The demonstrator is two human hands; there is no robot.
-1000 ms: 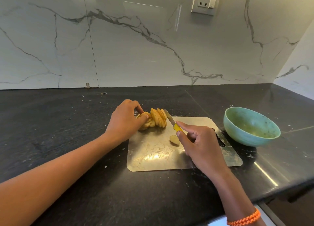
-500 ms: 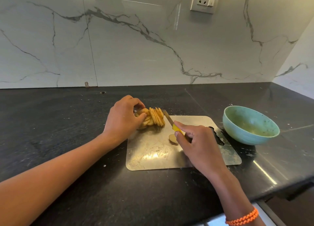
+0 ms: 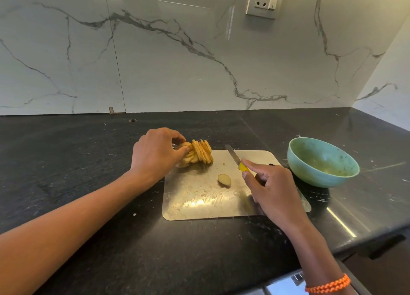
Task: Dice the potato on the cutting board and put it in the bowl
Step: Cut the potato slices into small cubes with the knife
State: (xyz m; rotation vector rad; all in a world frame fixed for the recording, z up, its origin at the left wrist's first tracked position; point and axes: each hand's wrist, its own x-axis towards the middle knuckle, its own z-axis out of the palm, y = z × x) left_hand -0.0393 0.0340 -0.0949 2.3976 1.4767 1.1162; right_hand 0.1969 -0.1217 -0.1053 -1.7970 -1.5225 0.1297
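The potato (image 3: 198, 154), already cut into a fan of round slices, sat just above the middle of the frame, at the upper left corner of the cutting board (image 3: 199, 201), and part of the stack looked to hang past the board's edge over the dark counter (image 3: 66, 161). My left hand (image 3: 156, 153) had its fingers curled round the left end of that stack, pinching the slices together. One loose end piece (image 3: 224, 180) lay alone near the board's centre, apart from the stack.

My right hand (image 3: 274, 191), right of centre, was wrapped round the yellow handle of the knife (image 3: 235, 159), with the blade pointing up and left toward the slices but clear of them, not touching anything I could see.

What worried me was the stack itself. The slices stood on edge and leaned (only my fingertips kept them in a bundle), so any slack in the pinch would likely let them fan out and slide onto the counter. Cutting across them there, so near the board's corner, could push pieces off the edge. My left fingertips were also right against the slices, so a crosswise cut started too close would bring the blade toward them.

The bowl (image 3: 322, 161) stood at the right of the frame, just beside the board's upper right corner, holding no potato that I could see.
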